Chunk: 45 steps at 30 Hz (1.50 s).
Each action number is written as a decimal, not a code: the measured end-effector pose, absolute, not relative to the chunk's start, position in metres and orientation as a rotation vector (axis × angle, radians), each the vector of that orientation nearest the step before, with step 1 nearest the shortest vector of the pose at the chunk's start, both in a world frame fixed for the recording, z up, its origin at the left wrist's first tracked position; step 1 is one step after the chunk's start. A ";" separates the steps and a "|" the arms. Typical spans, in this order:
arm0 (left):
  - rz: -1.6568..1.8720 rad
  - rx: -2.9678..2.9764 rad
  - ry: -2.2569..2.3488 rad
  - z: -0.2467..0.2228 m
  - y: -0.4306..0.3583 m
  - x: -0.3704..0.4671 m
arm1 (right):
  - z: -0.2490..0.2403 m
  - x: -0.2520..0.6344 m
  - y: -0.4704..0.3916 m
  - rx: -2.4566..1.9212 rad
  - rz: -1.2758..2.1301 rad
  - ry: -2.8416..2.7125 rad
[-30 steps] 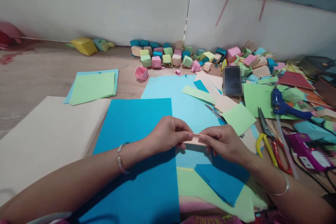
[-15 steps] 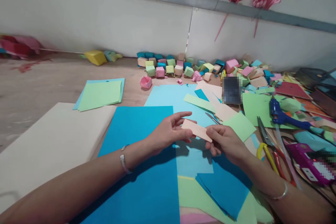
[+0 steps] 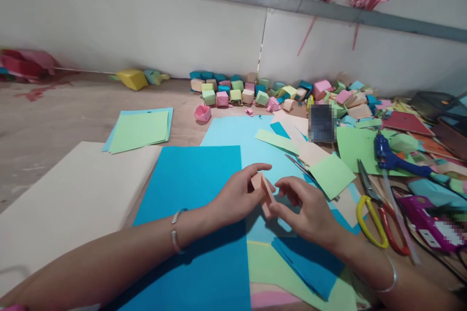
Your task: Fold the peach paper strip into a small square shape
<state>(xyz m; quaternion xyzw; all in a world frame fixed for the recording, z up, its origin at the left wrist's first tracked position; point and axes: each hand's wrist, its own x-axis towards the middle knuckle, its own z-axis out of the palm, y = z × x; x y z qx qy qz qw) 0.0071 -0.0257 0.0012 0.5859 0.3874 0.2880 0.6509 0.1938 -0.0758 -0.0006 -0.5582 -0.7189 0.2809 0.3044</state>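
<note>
A small peach paper strip (image 3: 268, 199), bent into an angled shape, is between my hands above the light blue sheet (image 3: 222, 131). My left hand (image 3: 242, 194) grips its left side between thumb and fingers, with the index finger stretched out above. My right hand (image 3: 304, 209) is closed at the strip's lower right end, thumb against it and fingers curled; some fingertips are hidden. Under my left forearm lies a large blue sheet (image 3: 197, 180). Smaller folded dark blue papers (image 3: 310, 265) lie below my right hand.
Scissors with yellow and red handles (image 3: 372, 223) and a blue glue gun (image 3: 385, 155) lie to the right. Rows of small paper boxes (image 3: 226, 95) line the wall. Green sheets (image 3: 140, 131) and a large cream sheet (image 3: 80, 189) lie left. A second scissors blade (image 3: 295, 163) shows among the scraps.
The peach strip was flat and stretched between my hands; now it is bent. My right hand has moved slightly left and its fingers have shifted on the strip.
</note>
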 end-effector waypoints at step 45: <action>0.685 1.343 1.164 -0.008 -0.014 0.006 | 0.007 0.305 -0.021 -2.012 -0.443 -2.030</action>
